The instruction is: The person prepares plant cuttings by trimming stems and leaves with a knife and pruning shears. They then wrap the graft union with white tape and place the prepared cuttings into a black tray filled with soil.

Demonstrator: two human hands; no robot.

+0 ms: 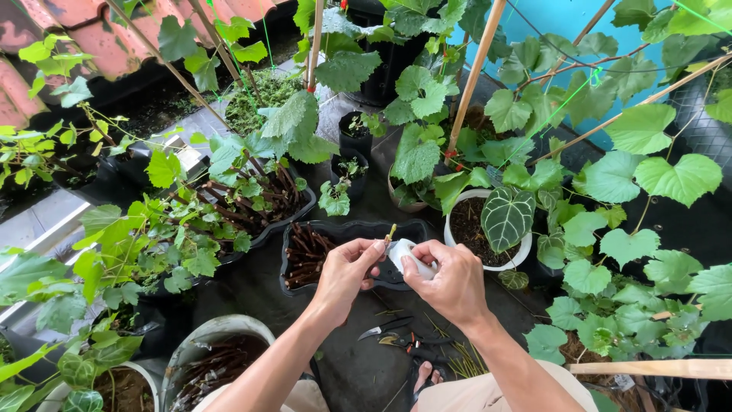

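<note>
While the left hand [345, 273] pinches a small cutting [390, 233] and the right hand [451, 281] clasps white tape [404, 255], pruning shears [396, 336] lie below, pots crowding the floor's edges

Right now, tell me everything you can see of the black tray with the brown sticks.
The tray is a shallow, rounded oblong of black plastic, lying flat on the dark ground just beyond both hands. Its left end holds a heap of brown cut sticks, lying roughly parallel; the right part looks bare. The left hand and right hand hover in front of it, covering its near rim. A white pot stands at its right end, and a second tray of leafy cuttings lies to its left.
</note>
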